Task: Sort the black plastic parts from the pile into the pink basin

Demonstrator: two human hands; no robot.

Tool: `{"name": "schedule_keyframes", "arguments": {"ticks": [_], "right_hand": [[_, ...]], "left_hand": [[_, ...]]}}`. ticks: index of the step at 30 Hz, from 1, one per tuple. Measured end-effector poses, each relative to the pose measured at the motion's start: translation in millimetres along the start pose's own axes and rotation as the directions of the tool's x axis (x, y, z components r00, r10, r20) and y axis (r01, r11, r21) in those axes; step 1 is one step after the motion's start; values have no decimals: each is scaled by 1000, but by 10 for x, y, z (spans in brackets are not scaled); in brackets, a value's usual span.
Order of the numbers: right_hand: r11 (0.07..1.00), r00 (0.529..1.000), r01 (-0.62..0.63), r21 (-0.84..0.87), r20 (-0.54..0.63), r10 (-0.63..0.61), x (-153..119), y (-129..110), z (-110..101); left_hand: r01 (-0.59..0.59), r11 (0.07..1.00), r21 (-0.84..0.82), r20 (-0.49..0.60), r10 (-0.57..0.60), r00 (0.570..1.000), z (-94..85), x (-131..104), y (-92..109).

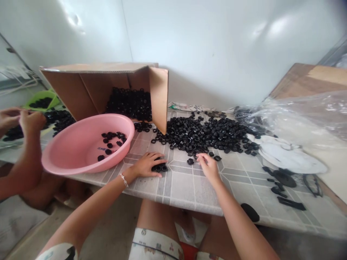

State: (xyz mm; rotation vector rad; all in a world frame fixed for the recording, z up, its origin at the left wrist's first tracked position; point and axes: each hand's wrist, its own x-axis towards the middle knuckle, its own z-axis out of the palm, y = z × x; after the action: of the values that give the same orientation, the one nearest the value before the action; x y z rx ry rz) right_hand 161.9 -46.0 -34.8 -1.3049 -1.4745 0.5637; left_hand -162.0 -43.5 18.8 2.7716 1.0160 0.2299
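Observation:
My left hand [148, 165] rests on the table with its fingers stretched out and spread. They curve around a small cluster of black plastic rings [160, 166] standing close together on the cloth. At the near edge of a big heap of black ring-like parts [200, 133], my right hand [208, 166] has its thumb and index finger pinched together. Whatever those fingertips hold, if anything, is too small and dark to make out. A loose black part [190, 161] lies just left of them.
A pink basin [70, 155] with several black parts stands left. Behind it, a cardboard box [159, 94] lies open toward me with more parts. A co-worker's hands [29, 121] are at far left by a green basket [52, 99]. White gloves [292, 153] lie right.

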Motion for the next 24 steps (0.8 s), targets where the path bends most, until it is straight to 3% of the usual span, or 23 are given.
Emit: {"name": "schedule_keyframes", "arguments": {"ticks": [9,12,15,17,20,24], "right_hand": [[1000,999,-7,-20,51,8,-9,42,-21],[989,992,114,-92,70,-107,-49,-52,8],[920,937,348,-182,104,-334,-133,-283,134],[848,886,461,-263,187,-424,-198,-453,264],[767,843,531,-360,320,-433,-283,-614,469],[761,875,471,-446,341,-343,-380,-640,698]], "left_hand": [[176,980,98,-123,-163,979,46,95,182],[221,969,114,-166,-200,966,65,151,188],[192,975,116,-180,-169,969,78,204,178],[169,979,116,-187,-146,971,84,222,168],[160,981,110,-212,-134,968,99,221,150],[203,976,81,-295,-172,940,128,193,122]]}}
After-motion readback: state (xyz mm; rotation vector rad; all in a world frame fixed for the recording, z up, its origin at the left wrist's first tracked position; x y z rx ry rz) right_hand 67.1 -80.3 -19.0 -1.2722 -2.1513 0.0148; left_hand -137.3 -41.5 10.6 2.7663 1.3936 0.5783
